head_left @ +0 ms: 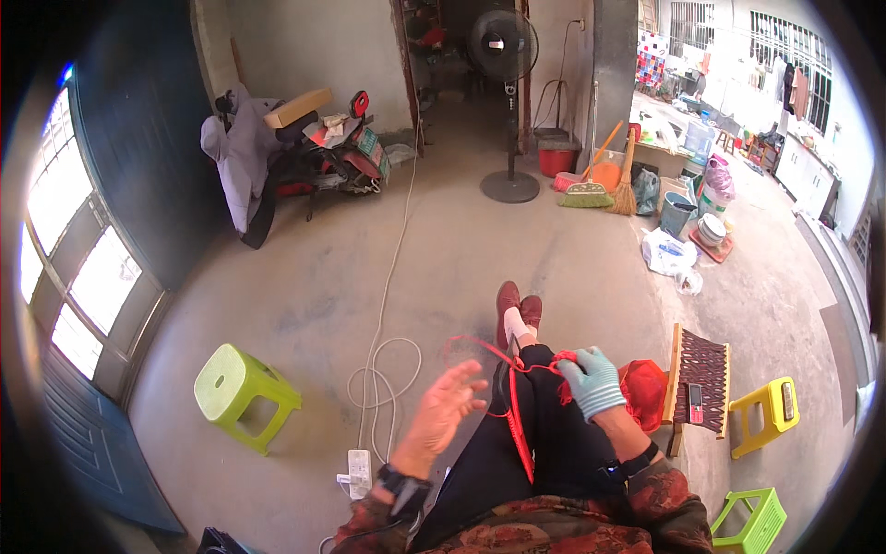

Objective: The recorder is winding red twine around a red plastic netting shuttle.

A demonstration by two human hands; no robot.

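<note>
Left hand (448, 404) has fingers spread; gloved right hand (593, 380) pinches red cord (496, 350). Probably best tensioned gently toward 9 o'clock.

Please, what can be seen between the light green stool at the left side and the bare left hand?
In the head view, a looped white cable lies on the floor between the stool and the left hand.

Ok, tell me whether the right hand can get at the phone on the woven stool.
Probably yes: the phone lies uncovered, right of the right hand, though that hand seems to hold red cord.
</note>
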